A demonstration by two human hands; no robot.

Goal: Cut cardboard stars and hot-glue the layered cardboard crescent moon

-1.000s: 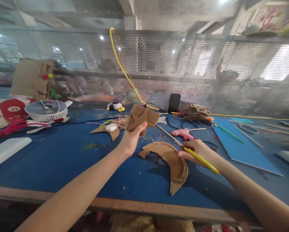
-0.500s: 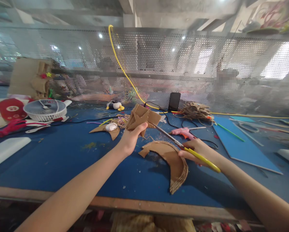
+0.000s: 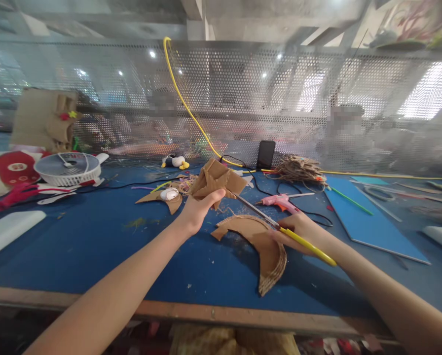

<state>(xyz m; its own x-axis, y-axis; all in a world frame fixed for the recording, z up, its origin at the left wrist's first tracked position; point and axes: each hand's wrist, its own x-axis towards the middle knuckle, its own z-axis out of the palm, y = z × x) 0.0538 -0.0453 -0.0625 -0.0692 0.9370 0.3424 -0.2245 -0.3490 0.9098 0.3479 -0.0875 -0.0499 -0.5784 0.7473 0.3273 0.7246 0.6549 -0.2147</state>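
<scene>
Most of the lower view is taken up by a blue table (image 3: 199, 276), and it is backed by a perforated metal screen (image 3: 239, 93). A flat blue board (image 3: 372, 227) is laid on the right side of the table. Near the middle, just below the hands, a thick cardboard crescent (image 3: 268, 249) is rested, its curved rim built up in layers. Long yellow-handled scissors (image 3: 289, 234) are grasped in the grip of the right hand (image 3: 303, 231), the blades directed up and to the left. The star-marked cardboard (image 3: 221, 173), to which they are pointed, is held above the table in the left hand (image 3: 197, 214), its grip clenched, with the thumb laid over the near edge. Its right part seems to be touched by the blade tips, though the meeting point is blurred. Beyond the right hand, a pink glue gun (image 3: 278, 201) is laid. To the left, a curved cardboard scrap (image 3: 174, 203) is seen. A dark phone (image 3: 266, 155) is stood upright near the screen. On the scrap, a small white object (image 3: 170, 194) is rested.
</scene>
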